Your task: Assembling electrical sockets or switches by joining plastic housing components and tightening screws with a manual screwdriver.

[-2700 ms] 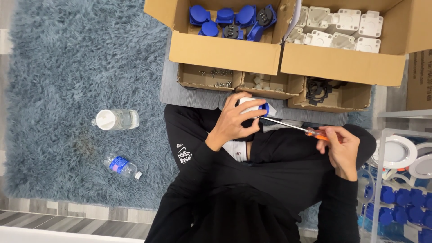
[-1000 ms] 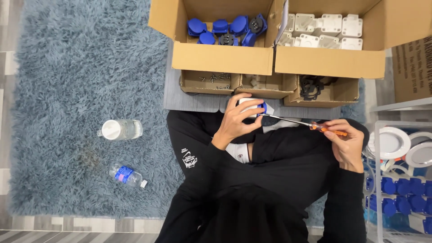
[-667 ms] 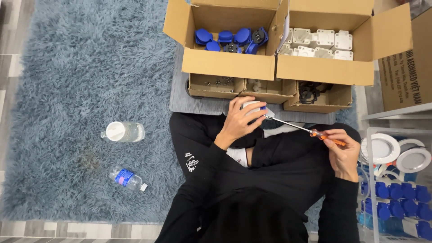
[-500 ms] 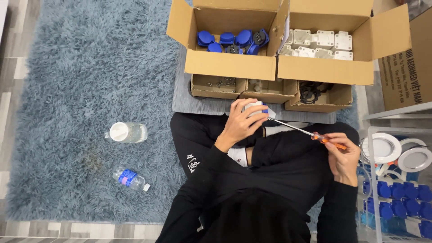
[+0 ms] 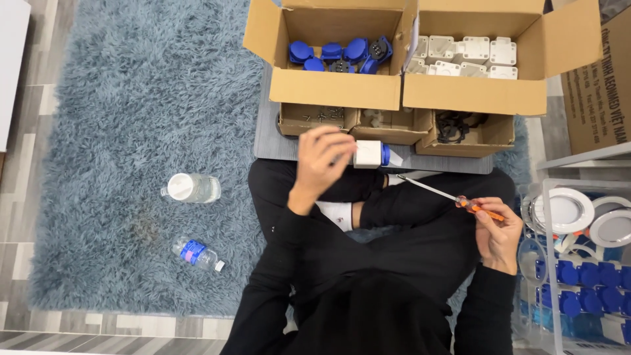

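A shaggy grey-blue rug (image 5: 125, 118) covers most of the floor, with pale wood-look planks (image 5: 20, 197) along the left edge and bottom of the frame. The person sits cross-legged in black clothes at lower centre.

Just above centre, the left hand (image 5: 322, 161) is closed around a small white boxy plastic part with a blue cap (image 5: 371, 154), lifted over the knees. At right of centre, the right hand (image 5: 498, 230) pinches the orange handle of a slim metal-shafted screwdriver (image 5: 453, 198), whose tip points up-left toward the part without touching it.

Across the top stand two open cardboard boxes, one with blue parts (image 5: 342, 56), one with white parts (image 5: 463, 56). Shallow cardboard trays (image 5: 394, 128) sit just below them. Two clear plastic bottles (image 5: 192, 188) lie on the rug at left. A clear bin of blue and white pieces (image 5: 578, 263) fills the lower right.
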